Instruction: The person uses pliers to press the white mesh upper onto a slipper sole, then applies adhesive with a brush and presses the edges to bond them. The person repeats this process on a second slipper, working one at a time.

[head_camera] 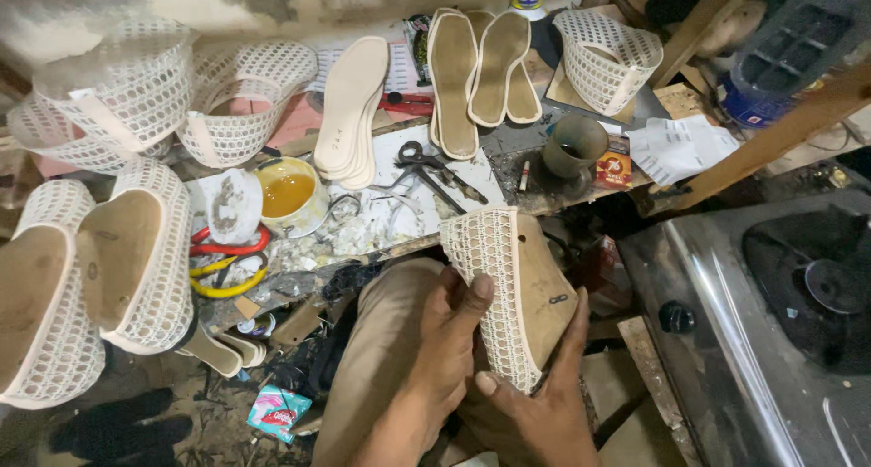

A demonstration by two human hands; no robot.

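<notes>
- The left hand (435,340) and the right hand (535,403) both hold one shoe form (517,295) just above the lap, in front of the near edge of the counter (435,172).
- The left grip is closed around the white net side, with the thumb pressed flat on the net. The right grip is closed on the bottom end, thumb on the net, fingers up the tan side.
- To do this well, I think the net should be pulled tight and smooth over the tan form, with no bumps, and both thumbs should press evenly.
- Near the counter's front edge, a tin of yellow glue (290,195) stands open, so keep elbows away from it.
- Scissors (422,163) lie in the middle of the counter, close enough to reach.
- Farther back, flat insoles (354,104) lean in a stack, and more brown insoles (454,77) lie by the far edge.
- At the left, finished net shoes (136,249) hang off the counter's end.
</notes>
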